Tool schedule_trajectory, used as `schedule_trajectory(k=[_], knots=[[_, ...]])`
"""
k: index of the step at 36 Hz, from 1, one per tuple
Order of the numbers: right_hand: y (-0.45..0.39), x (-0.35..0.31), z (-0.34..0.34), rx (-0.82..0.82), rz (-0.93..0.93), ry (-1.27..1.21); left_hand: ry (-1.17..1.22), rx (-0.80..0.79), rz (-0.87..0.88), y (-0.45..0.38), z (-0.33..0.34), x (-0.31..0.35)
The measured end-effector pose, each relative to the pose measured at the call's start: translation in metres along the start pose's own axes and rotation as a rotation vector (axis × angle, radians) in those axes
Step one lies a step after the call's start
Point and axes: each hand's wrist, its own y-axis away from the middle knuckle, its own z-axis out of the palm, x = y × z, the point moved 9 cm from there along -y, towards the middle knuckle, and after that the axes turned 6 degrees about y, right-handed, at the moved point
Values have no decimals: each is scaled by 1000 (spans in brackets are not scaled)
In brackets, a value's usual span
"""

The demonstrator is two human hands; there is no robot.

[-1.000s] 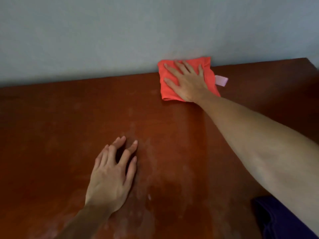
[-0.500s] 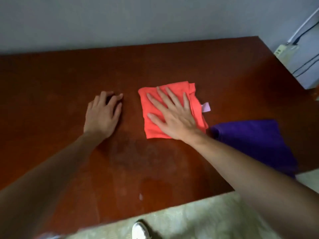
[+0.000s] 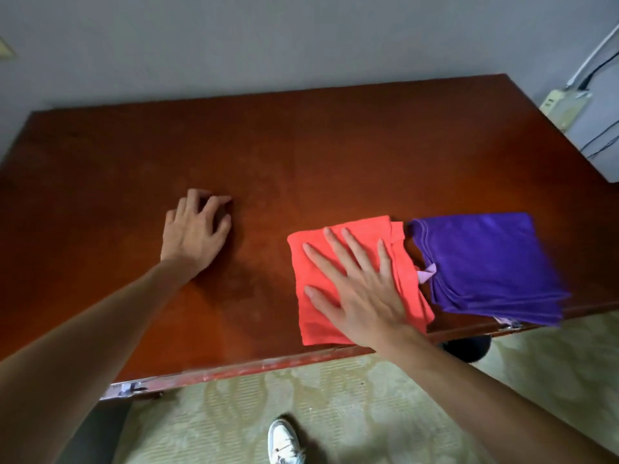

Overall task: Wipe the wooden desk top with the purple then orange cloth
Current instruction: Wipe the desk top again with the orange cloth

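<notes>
The folded orange cloth lies on the wooden desk top near its front edge. My right hand presses flat on the cloth with fingers spread and straight. Just right of it, the folded purple cloth lies at the desk's front right, its near corner hanging slightly over the edge. My left hand rests on the bare wood to the left, its fingertips bent and touching the surface, holding nothing.
A grey wall runs behind the desk. A white appliance with cables and a power strip stands beyond the right edge. Patterned flooring and a white shoe show below the front edge.
My right hand has dragged the orange cloth from the back of the desk to the front edge, ending beside the purple cloth. My left hand stayed planted on the wood.
</notes>
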Motion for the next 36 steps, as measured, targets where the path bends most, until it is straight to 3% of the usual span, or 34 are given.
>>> schedule_trajectory(k=[9,14,23,29,36], knots=[[-169,5,11,26,7,-2,82,-106,26,-54,15,-10],[-270,26,16,4,96,-5,45,-113,171,-52,22,-14],[-418,57,17,34,165,-47,21,-106,179,-52,23,-14],[-421,54,17,26,155,-12,9,-105,207,-51,24,-12],[-340,22,17,12,101,-2,64,-43,177,-53,20,-14]])
